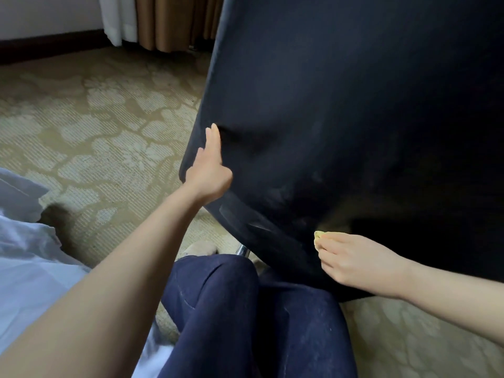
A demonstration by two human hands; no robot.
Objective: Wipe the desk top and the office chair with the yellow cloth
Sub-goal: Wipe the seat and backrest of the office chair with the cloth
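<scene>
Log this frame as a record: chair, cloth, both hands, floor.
chair: dark, fills the upper right
cloth: yellow, mostly hidden by the right hand, at the chair's lower part
left hand: straight fingers press the chair's left edge
right hand: holds the cloth
floor: patterned carpet

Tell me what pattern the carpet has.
A pale floral pattern on olive-beige carpet, clearest in the head view.

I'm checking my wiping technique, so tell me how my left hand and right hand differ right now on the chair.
The left hand presses flat, fingers straight, on the side edge of the chair; the right hand sits lower down. The left hand holds nothing; the right hand holds the yellow cloth, mostly hidden. Both reach to the dark chair.
</scene>
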